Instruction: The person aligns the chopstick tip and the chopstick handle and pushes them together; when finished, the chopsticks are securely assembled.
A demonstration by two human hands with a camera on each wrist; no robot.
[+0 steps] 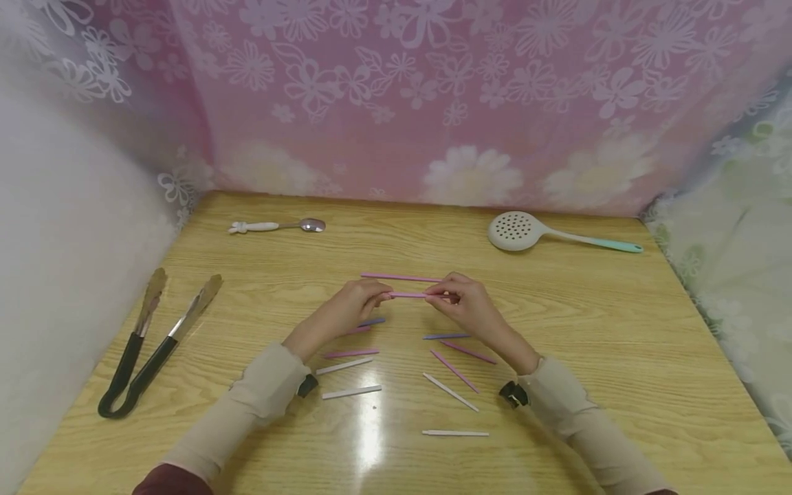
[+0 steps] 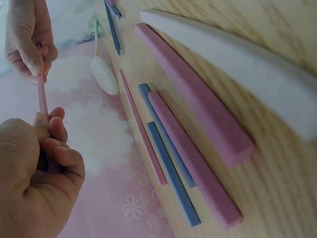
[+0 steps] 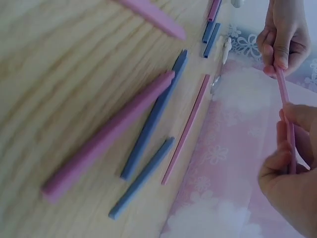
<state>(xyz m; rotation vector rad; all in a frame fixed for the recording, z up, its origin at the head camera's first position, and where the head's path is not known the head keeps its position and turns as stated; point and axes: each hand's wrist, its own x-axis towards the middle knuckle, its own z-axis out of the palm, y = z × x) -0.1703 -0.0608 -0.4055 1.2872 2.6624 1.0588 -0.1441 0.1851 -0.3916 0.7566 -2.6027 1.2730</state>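
- Across the head view, a wood-grain table (image 1: 588,316), glossy where light strikes it, meets a pink floral cloth (image 1: 371,103).
- On its top lie black-handled metal tongs (image 1: 163,349), a white-handled spoon (image 1: 256,226) and a round-holed skimmer (image 1: 515,231).
- My left hand (image 1: 354,302) and right hand (image 1: 473,306) each pinch the slim held stick (image 1: 407,295), pink and straight, near a long pink stick (image 1: 386,276) lying on the table.
- Nearer me, shorter pink sticks (image 1: 454,371), blue sticks (image 1: 445,337) and white sticks (image 1: 351,392) form two loose groups.
- From my left wrist, those sticks look matte and flat-sided; my fingers curl round the held stick, above the table.
- From my right wrist, one pink stick overlaps a blue one; thumb and fingers grip the held stick.
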